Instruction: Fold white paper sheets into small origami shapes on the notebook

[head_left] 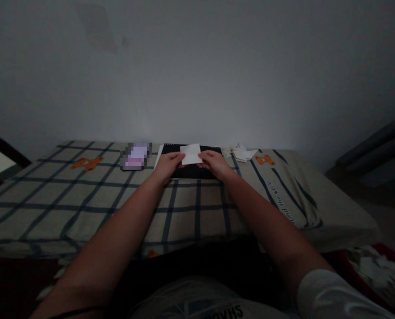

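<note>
A small white sheet of paper (191, 153) is stretched between my two hands, close to square in outline. My left hand (169, 166) pinches its left edge between thumb and fingers. On the opposite edge, my right hand (215, 163) grips it the same way. Beneath the paper lies a flat black pad or calendar-like board (193, 173) with small holes or binding marks along its far edge, and a white edge shows at its left. To the right of the board rest several folded white paper pieces (244, 153).
A checked cloth (117, 208) with orange bear prints covers the table, which stands against a grey wall (197, 79). A phone with a blurred-out screen (136, 156) lies left of the board. At lower right, a red container (383, 266) holds pale crumpled material.
</note>
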A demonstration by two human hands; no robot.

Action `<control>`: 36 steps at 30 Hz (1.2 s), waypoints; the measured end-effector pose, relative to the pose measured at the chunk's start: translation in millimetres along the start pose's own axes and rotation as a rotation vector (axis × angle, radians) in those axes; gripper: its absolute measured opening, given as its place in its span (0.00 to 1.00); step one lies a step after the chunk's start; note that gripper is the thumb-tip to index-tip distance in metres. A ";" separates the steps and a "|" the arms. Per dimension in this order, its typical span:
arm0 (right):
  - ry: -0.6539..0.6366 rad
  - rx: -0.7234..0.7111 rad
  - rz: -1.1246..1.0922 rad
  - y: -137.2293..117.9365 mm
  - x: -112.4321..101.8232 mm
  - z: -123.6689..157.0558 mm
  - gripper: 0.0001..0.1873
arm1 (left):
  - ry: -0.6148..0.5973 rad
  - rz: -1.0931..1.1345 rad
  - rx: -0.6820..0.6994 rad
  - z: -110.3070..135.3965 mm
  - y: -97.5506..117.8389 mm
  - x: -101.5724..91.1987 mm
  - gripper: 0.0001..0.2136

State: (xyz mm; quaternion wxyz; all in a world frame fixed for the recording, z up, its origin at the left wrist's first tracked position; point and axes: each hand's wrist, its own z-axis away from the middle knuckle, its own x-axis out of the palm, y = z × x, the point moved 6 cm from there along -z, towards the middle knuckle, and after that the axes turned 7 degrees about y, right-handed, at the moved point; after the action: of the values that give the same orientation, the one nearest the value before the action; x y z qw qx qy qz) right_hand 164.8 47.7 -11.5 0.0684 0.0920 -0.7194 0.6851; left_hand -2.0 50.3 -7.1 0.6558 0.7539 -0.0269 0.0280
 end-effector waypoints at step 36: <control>0.082 -0.044 0.066 4.5 -8.0 -6.1 0.05 | -0.016 0.071 -0.085 0.1 -4.0 3.4 0.11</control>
State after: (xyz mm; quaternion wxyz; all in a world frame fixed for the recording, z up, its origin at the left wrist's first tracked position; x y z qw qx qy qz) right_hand 171.4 54.3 -17.4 0.0772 0.0388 -0.7336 0.6741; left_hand 1.7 50.7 -10.8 0.6857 0.7241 -0.0602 0.0441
